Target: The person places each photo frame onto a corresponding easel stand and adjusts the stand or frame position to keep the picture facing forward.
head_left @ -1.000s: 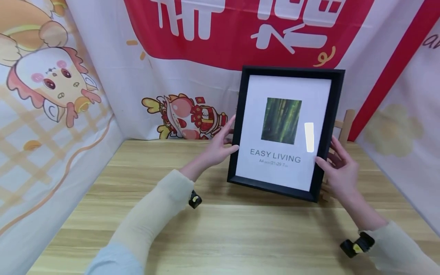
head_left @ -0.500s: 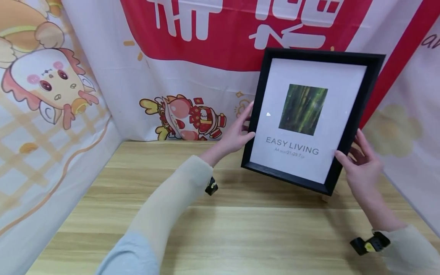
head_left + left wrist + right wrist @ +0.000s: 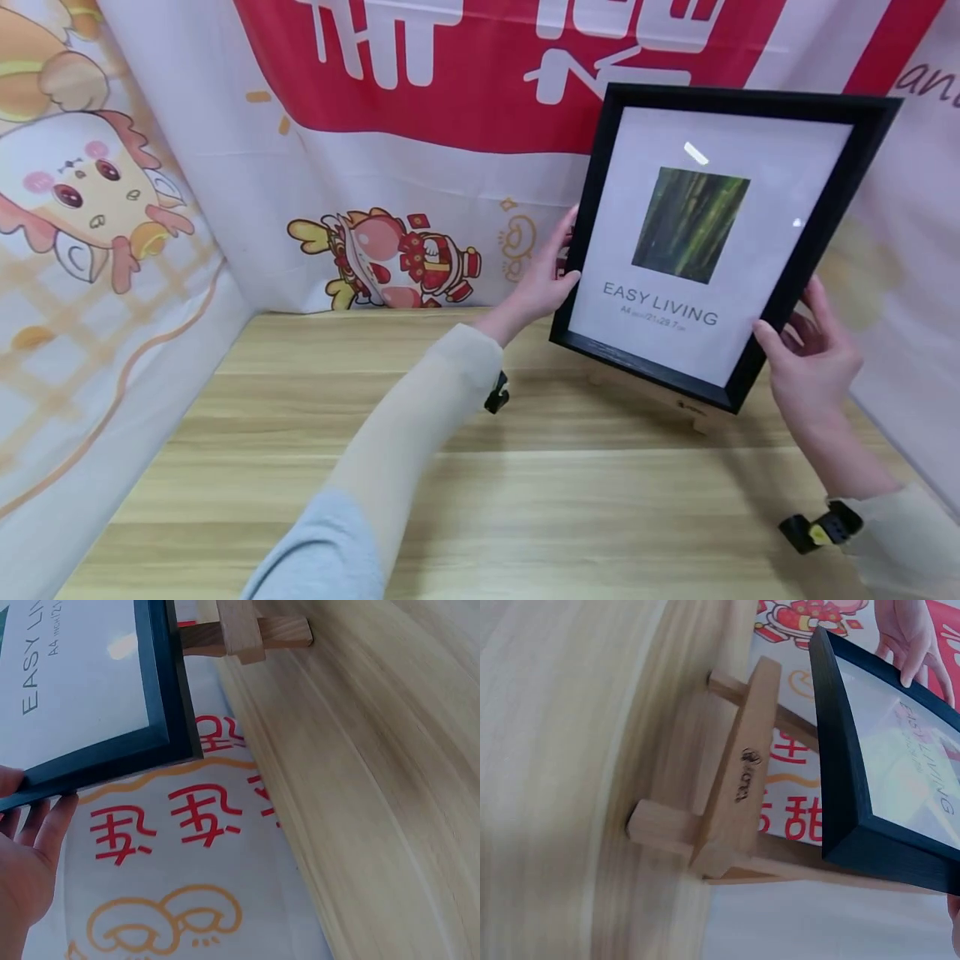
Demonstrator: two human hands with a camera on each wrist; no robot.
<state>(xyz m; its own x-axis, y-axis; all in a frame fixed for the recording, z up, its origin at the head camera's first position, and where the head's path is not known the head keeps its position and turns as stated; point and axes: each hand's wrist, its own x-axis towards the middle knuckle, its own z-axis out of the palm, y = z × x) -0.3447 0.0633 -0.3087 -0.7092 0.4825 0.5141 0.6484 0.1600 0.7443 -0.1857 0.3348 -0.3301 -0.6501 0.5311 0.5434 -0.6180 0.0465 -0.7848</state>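
Note:
Both hands hold a black picture frame (image 3: 592, 242) with a white insert, a small green forest picture and the words "EASY LIVING". My left hand (image 3: 542, 279) grips its left side, thumb on the front and fingers behind. On the lower right side, my right hand (image 3: 817, 367) grips it the same way. The frame leans back and is tilted sideways in the head view. Behind and below it stands a small wooden easel (image 3: 739, 765), mostly hidden in the head view. In the right wrist view the frame's lower edge sits above the easel's crossbar, with a gap between.
The easel's feet stand on a wood-grain table (image 3: 480, 500). Printed cloth (image 3: 420, 167) hangs behind the table, red and white with cartoon figures. More cloth rises at the left and right edges. Each wrist wears a small black camera (image 3: 821, 527).
The hands have carried the picture frame to the right and upward, closer to the camera. More of the easel's lower bar now shows beneath it. The head view has shifted slightly right.

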